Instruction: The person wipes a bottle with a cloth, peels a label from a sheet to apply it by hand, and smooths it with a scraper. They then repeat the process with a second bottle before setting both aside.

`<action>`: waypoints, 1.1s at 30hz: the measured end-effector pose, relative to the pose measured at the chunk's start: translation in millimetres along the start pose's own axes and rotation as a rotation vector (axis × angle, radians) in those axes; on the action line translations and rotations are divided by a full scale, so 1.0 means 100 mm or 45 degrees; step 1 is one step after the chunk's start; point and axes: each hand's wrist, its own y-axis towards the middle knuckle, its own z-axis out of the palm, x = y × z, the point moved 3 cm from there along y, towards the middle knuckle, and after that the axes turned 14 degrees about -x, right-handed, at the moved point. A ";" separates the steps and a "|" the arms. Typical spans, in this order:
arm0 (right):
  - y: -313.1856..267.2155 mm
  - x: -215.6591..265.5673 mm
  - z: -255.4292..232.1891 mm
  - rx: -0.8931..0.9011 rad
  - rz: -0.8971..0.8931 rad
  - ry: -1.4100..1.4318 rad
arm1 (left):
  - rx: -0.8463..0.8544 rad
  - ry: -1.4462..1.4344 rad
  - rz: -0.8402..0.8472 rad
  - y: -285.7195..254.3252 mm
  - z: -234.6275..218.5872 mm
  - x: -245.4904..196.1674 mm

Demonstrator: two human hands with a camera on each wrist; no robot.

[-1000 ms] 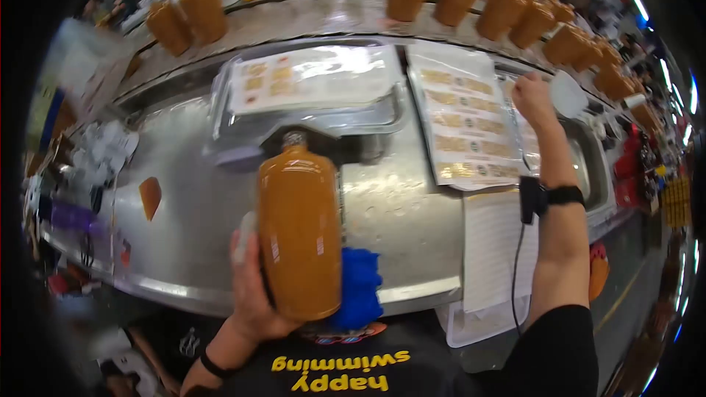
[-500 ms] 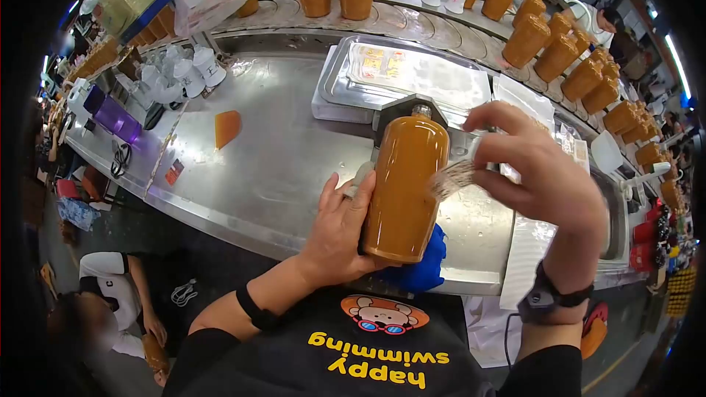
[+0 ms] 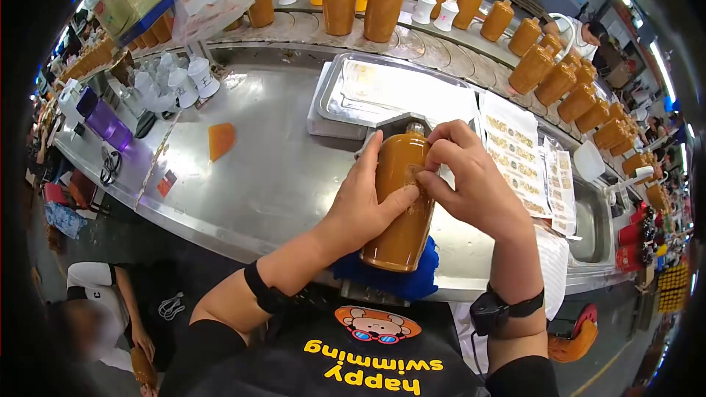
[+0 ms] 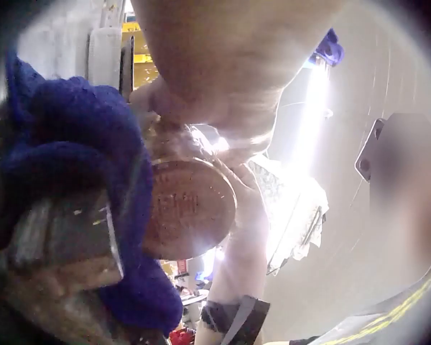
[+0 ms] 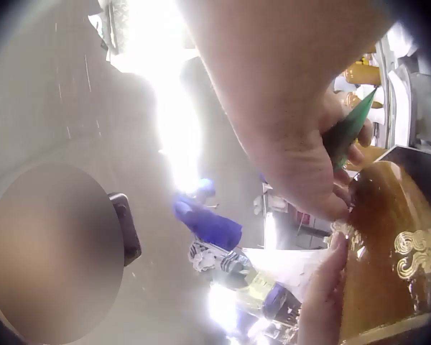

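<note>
A glossy brown bottle (image 3: pixel 397 239) lies tilted across a blue cloth (image 3: pixel 421 272) in the head view, its neck at a dark notched rest (image 3: pixel 379 129). My left hand (image 3: pixel 359 204) holds the bottle from its left side, with the thumb across the front. Thumb and forefinger of my right hand (image 3: pixel 474 190) touch the bottle's front near the neck, beside a gold-patterned decal (image 5: pixel 416 251) on the glaze. Among the right hand's other fingers, a thin green scraper (image 5: pixel 350 128) shows in the right wrist view. The left wrist view shows the bottle's round base (image 4: pixel 190 208).
Patterned decal sheets (image 3: pixel 511 147) lie right of a metal tray (image 3: pixel 334 103) holding papers. Several brown bottles (image 3: pixel 384 11) stand along the conveyor behind. An orange-brown piece (image 3: pixel 220 141), a purple bottle (image 3: pixel 107 123) and white cups (image 3: pixel 200 77) are leftward; a sink (image 3: pixel 592 231) is rightward.
My right hand went from the decal sheets to the bottle, bringing a small patterned decal. The left hand's thumb has moved onto the bottle's front, where the decal now lies.
</note>
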 end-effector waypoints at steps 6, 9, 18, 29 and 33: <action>-0.29 -0.23 0.10 -0.319 0.278 0.258 | 0.023 -0.413 -0.191 0.06 0.03 0.17; -0.36 -0.25 0.25 -0.359 0.352 0.303 | 0.023 -0.500 -0.267 0.14 0.06 0.24; -0.46 -0.31 0.38 -0.384 0.575 0.607 | 0.068 -0.425 -0.163 0.12 0.01 0.23; -0.42 -0.24 0.41 -0.361 0.575 0.624 | 0.114 -0.606 -0.224 0.10 -0.02 0.26; -0.44 -0.31 0.47 -0.340 0.642 0.735 | 0.114 -0.703 -0.294 0.12 -0.10 0.19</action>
